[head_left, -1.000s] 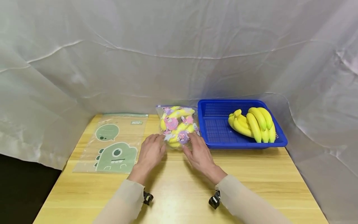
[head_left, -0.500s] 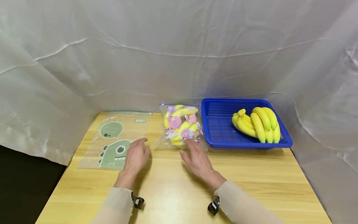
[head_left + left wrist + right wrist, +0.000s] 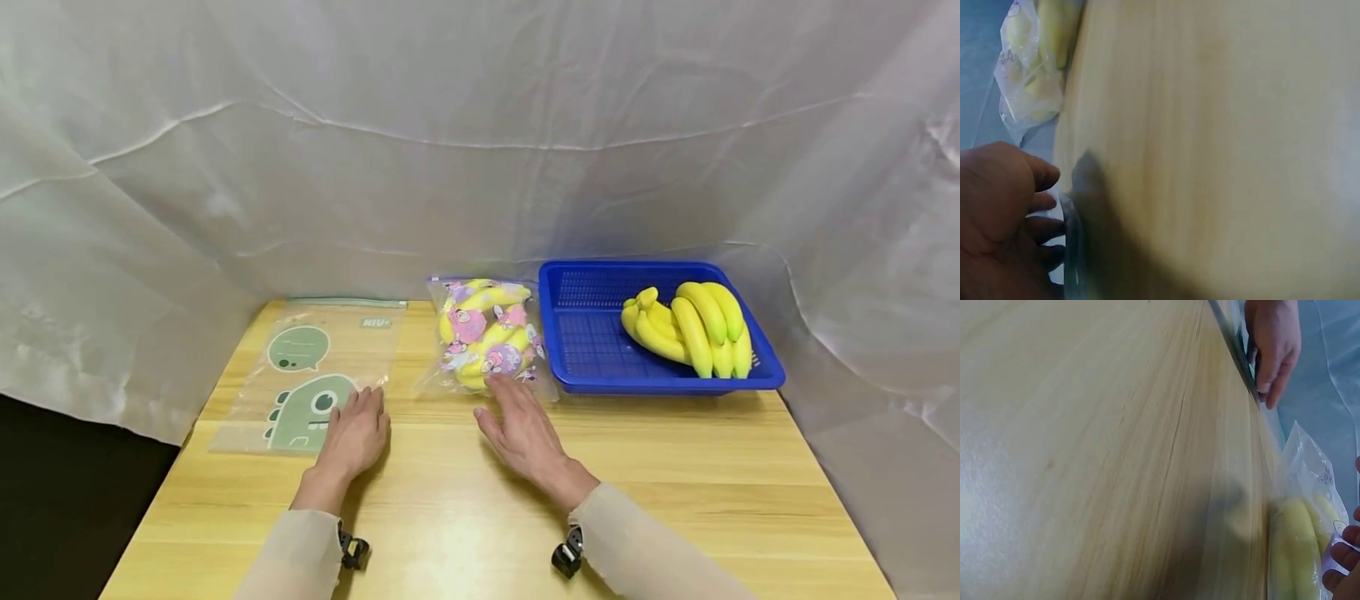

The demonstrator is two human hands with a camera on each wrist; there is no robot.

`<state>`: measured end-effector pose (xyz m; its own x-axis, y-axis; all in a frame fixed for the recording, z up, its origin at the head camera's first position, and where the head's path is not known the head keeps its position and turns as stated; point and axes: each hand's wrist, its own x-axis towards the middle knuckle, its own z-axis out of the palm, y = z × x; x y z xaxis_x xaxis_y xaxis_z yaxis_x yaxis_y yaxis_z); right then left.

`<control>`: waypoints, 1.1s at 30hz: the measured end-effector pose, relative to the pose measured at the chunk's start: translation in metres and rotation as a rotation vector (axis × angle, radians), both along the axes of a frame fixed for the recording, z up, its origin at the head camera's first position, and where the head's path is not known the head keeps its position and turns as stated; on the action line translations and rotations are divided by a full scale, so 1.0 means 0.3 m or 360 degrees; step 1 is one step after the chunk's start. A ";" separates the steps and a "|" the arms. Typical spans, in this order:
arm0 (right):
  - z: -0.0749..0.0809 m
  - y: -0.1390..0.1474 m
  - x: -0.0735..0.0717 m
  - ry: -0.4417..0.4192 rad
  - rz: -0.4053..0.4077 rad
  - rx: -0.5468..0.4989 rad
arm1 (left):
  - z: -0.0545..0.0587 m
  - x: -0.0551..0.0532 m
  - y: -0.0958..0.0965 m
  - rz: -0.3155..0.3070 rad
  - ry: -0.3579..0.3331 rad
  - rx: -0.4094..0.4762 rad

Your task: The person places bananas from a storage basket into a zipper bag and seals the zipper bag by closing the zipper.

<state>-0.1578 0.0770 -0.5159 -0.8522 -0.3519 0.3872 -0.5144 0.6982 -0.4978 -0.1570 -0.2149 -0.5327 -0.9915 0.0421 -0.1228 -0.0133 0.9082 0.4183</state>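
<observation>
My left hand (image 3: pixel 352 432) lies over the lower right part of a flat clear zip bag (image 3: pixel 300 348) printed with a green dinosaur, fingers relaxed and holding nothing. In the left wrist view its fingers (image 3: pixel 1044 230) bend lightly above the bag's edge. To the right, a clear zip bag (image 3: pixel 487 333) with pink and purple prints lies filled with bananas. My right hand (image 3: pixel 525 432) is just in front of it, fingertips right at its lower edge and thumb spread. The right wrist view shows those fingers (image 3: pixel 1344 553) beside the filled bag's plastic.
A blue plastic basket (image 3: pixel 585 385) stands at the back right, next to the filled bag. Bunches of bananas (image 3: pixel 693 333) lie in its right half. A grey cloth (image 3: pixel 480 142) hangs behind and around the wooden table (image 3: pixel 450 517).
My left hand has come off the filled bag and moved left and nearer, down over the dinosaur bag. The right hand has drawn back slightly. The filled bag stays lying beside the basket.
</observation>
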 end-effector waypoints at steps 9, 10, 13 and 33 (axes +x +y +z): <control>0.018 0.004 -0.017 0.0088 0.0013 0.0048 | 0.006 0.085 -0.030 -0.0129 0.0116 0.0072; 0.020 0.004 -0.018 0.0095 0.0016 0.0049 | 0.010 0.098 -0.041 -0.0125 0.0121 0.0100; 0.022 0.002 -0.021 0.0097 0.0019 0.0057 | 0.022 0.131 -0.082 -0.0095 0.0151 0.0138; 0.048 -0.005 -0.066 0.0127 -0.0016 0.0322 | 0.062 -0.055 -0.031 0.0208 0.0092 -0.0044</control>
<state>-0.1776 0.0756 -0.5016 -0.8256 -0.4207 0.3759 -0.5390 0.7852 -0.3048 -0.1736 -0.2243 -0.5142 -0.9938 -0.0903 -0.0645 -0.1086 0.9116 0.3964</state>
